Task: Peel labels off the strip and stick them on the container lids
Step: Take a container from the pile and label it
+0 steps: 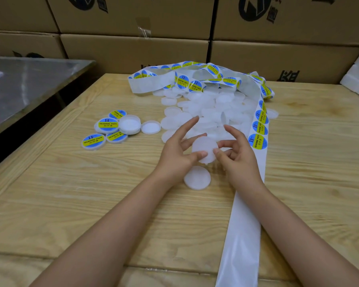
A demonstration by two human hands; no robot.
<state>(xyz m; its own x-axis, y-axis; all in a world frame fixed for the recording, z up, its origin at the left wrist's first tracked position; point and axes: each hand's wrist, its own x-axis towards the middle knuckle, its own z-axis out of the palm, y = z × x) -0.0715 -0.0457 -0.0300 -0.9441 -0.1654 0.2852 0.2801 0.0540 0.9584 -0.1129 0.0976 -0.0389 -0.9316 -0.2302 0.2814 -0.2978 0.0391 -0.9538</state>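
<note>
Between left hand (174, 151) and right hand (239, 157), lid (204, 145) near "SOLDERING PASTE" labels (257, 141)

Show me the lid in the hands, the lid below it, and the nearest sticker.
held lid (204, 148): head view, its middle.
lid on table (197, 178): head view, its middle.
nearest label (257, 141): head view, yellow band.

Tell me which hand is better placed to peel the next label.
Right, likely. Both hands pinch the blank lid, but the right hand lies beside the label strip, close to its nearest label; the left hand is across the lid.
</note>
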